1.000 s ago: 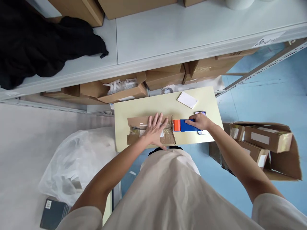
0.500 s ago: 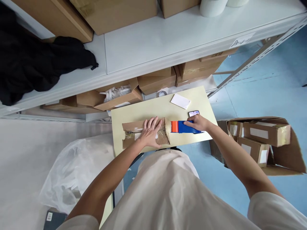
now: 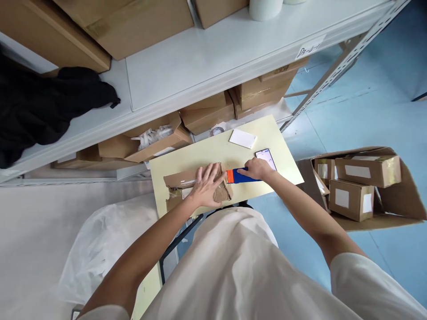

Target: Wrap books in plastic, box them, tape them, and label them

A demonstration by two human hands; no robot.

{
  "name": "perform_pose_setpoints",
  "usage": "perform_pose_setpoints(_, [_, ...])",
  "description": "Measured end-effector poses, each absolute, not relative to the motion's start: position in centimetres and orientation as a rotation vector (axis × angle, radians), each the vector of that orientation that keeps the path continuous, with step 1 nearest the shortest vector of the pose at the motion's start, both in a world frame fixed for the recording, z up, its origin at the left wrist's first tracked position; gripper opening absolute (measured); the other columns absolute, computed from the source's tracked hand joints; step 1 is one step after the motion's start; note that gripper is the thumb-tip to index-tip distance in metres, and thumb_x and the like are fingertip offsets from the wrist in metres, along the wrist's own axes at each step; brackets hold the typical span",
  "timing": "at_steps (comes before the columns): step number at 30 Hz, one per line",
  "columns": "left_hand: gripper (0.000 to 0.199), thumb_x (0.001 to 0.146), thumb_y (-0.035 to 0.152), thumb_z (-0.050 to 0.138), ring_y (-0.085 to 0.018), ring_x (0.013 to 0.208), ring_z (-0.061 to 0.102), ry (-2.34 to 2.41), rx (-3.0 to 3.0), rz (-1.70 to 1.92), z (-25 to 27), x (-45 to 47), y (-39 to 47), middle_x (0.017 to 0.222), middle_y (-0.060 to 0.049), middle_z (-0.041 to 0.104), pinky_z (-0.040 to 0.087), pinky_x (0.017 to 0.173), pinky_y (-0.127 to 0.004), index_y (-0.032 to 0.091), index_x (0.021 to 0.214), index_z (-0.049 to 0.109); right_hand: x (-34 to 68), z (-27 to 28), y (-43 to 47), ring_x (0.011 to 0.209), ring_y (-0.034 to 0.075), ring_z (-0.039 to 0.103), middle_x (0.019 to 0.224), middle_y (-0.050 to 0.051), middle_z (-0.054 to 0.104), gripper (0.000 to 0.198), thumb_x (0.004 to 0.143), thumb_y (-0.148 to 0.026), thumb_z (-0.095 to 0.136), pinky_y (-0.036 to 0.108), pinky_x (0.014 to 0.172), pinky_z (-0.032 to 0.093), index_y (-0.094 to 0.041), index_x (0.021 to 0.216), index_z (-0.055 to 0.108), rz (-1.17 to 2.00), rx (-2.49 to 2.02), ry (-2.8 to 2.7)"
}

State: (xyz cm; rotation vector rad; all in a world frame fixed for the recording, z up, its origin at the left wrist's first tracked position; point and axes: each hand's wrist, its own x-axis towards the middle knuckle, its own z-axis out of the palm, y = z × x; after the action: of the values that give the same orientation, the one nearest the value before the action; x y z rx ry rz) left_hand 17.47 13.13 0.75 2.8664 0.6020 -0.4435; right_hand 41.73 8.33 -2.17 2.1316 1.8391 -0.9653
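Observation:
My left hand lies with its fingers spread on a torn, flattened cardboard carton with clear tape on it. The carton rests on the cream table. My right hand grips a long, narrow blue and orange box, thumb along its top. The orange end of this box points left and meets the carton's right end; whether it reaches inside I cannot tell. Just beyond my right hand is a phone with its screen lit. A white flat box lies farther back on the table.
Behind the table stands a metal shelf with cartons and a black cloth. On the floor at right, a large open carton holds several small boxes. A translucent plastic bag sits at left.
My right hand has moved left with the blue and orange box, bringing its orange end up to the carton. More of the phone shows. The camera view has shifted slightly.

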Motion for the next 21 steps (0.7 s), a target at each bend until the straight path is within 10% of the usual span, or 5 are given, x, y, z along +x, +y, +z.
perform_pose_setpoints(8, [0.072,0.062,0.048,0.066,-0.035,0.142,0.016,0.299,2.82,-0.451,0.0,18.8,13.4,0.146,-0.015,0.039,0.005,0.117,-0.049,0.015,0.125,0.055,45.2,-1.8,7.7,0.086,0.03,0.066,0.09,0.017,0.07,0.076,0.081,-0.077,0.031,0.033,0.066,0.045,-0.016,0.094,0.074,-1.007,2.094,1.888])
perform_pose_setpoints(21, [0.088,0.061,0.051,0.068,-0.038,0.137,0.023,0.278,2.913,-0.439,1.1,19.4,12.9,0.141,-0.016,0.045,-0.005,0.112,-0.059,0.017,0.138,0.043,40.5,3.4,8.8,0.095,0.037,0.065,0.101,0.025,0.068,0.049,0.085,-0.05,0.052,0.042,0.077,0.048,-0.009,0.102,0.071,-0.781,2.199,1.786])
